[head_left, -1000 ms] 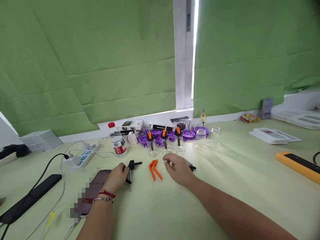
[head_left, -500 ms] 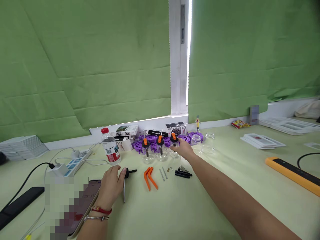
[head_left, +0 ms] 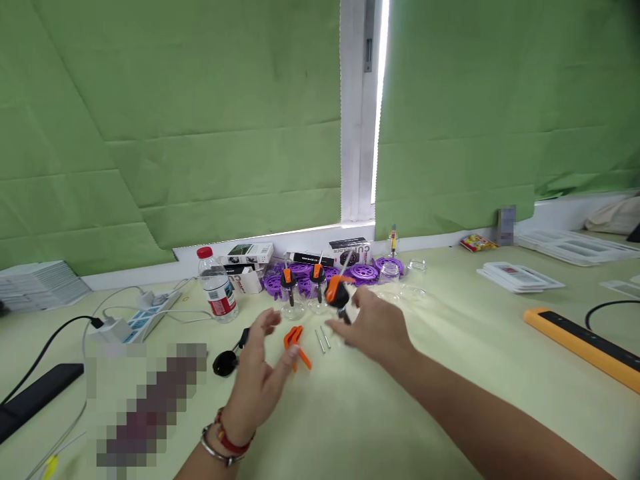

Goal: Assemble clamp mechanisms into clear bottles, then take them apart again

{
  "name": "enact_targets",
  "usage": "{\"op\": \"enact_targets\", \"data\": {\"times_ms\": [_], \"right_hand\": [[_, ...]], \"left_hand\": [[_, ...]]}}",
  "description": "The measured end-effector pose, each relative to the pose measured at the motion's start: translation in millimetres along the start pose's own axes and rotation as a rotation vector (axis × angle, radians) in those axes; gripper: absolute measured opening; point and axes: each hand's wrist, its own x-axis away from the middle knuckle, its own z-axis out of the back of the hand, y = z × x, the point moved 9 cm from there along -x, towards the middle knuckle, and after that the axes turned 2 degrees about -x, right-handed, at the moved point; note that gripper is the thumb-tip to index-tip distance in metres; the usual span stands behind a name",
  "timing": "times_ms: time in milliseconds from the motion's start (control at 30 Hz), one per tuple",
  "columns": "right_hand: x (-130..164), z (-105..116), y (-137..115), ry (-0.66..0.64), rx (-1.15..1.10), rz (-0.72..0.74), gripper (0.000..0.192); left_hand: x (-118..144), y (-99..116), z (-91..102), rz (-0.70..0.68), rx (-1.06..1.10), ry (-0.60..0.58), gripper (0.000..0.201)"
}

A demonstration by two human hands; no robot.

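My right hand [head_left: 383, 330] is closed round a small glass bottle with a black-and-orange top [head_left: 337, 292]. It tilts, and its glass body is mostly hidden by the fingers. Two similar bottles stand behind: one glass bottle [head_left: 292, 309] at the left, another bottle with an orange lever [head_left: 317, 275] beside it. My left hand [head_left: 257, 383] hangs open over the table, thumb and fingers apart, holding nothing. Just beyond its thumb lie two bent orange levers [head_left: 301, 353]. A black part with a round disc [head_left: 225, 363] is to its left. Two metal pins [head_left: 323, 340] lie between the hands.
Purple openwork discs [head_left: 364, 273] and small boxes [head_left: 350, 251] line the back by the window. A water bottle [head_left: 217, 287] and a power strip [head_left: 155, 313] are at left. Clear glass jars [head_left: 389, 272] stand behind my right hand; an orange-and-black bar [head_left: 583, 347] lies at right.
My right hand has brought the third bottle off its spot toward me, tilting it. My left hand has left the black part and moved right, opening. The view has shifted slightly.
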Motion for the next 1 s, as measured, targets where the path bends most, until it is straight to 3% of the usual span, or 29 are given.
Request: {"op": "enact_targets", "data": {"times_ms": [100, 167, 267, 333, 400, 467, 533, 633, 833, 1000], "right_hand": [[51, -21, -43, -0.182, 0.036, 0.245, 0.039], [77, -31, -56, -0.269, -0.020, 0.372, 0.041], [94, -40, -55, -0.431, -0.254, 0.489, 0.043], [84, -45, -32, -0.511, -0.474, 0.330, 0.039], [71, -58, 1, -0.565, -0.773, -0.017, 0.047], [62, -70, 25, -0.551, -1.025, -0.299, 0.049], [58, -80, 39, -0.526, -1.152, -0.443, 0.047], [56, -90, 49, -0.502, -1.159, -0.489, 0.044], [42, -70, 38, -0.383, -0.941, -0.110, 0.029], [47, -86, 51, -0.517, -1.077, -0.379, 0.038]], "left_hand": [[12, 21, -41.9, 0.144, 0.330, -0.228, 0.076], [12, 16, -44.9, 0.302, 0.379, -0.176, 0.052], [7, 6, -48.7, 0.446, 0.522, -0.240, 0.024], [5, -1, -53.4, 0.548, 0.665, -0.319, 0.017], [6, -5, -60.3, 0.634, 0.782, -0.378, 0.017], [12, -7, -70.2, 0.685, 0.853, -0.420, 0.023], [18, -7, -80.4, 0.707, 0.878, -0.444, 0.029], [27, -11, -90.1, 0.717, 0.896, -0.457, 0.030], [35, -32, -89.0, 0.832, 0.965, -0.416, 0.030], [31, -32, -86.0, 0.797, 0.952, -0.393, 0.026]]}}
